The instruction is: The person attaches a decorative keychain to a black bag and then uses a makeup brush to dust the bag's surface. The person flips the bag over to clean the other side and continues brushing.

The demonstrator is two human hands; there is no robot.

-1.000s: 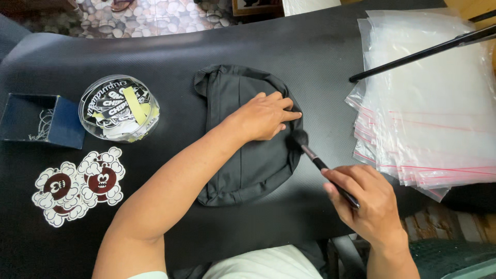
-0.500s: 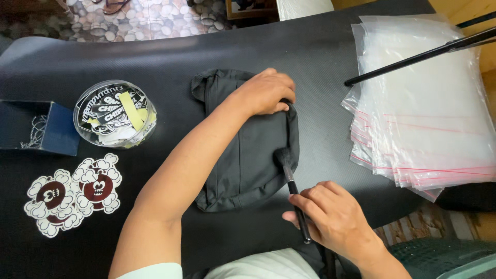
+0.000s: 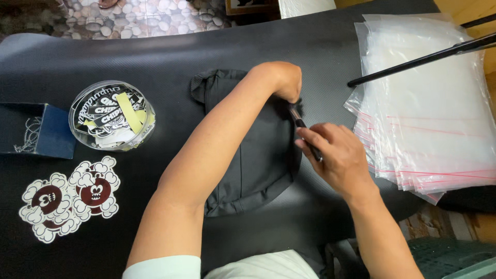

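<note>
From my remote seat, I see a black fabric pouch (image 3: 258, 155) lying flat at the middle of a dark, faintly woven-textured tabletop (image 3: 155, 57), its long axis running from the far edge toward the person, its rounded end nearest the body. The left hand (image 3: 281, 80) presses down on the pouch's far right corner, fingers curled under and hidden, so I cannot tell how tightly they close. The right hand (image 3: 336, 155) has its fingers closed around a slim black brush (image 3: 305, 132), whose shaft slants up and to the left, its tip meeting the pouch's right edge just beside the left hand. To the left sits a round clear plastic tub (image 3: 111, 116) of printed stickers, beside a small dark blue box (image 3: 46, 132) holding a thin chain. Two cloud-edged stickers (image 3: 70, 199) with dark red faces lie near the front left. A stack of glossy clear zip bags (image 3: 429, 103) with red seal lines fills the right side, crossed by a thin black rod (image 3: 418, 62).
</note>
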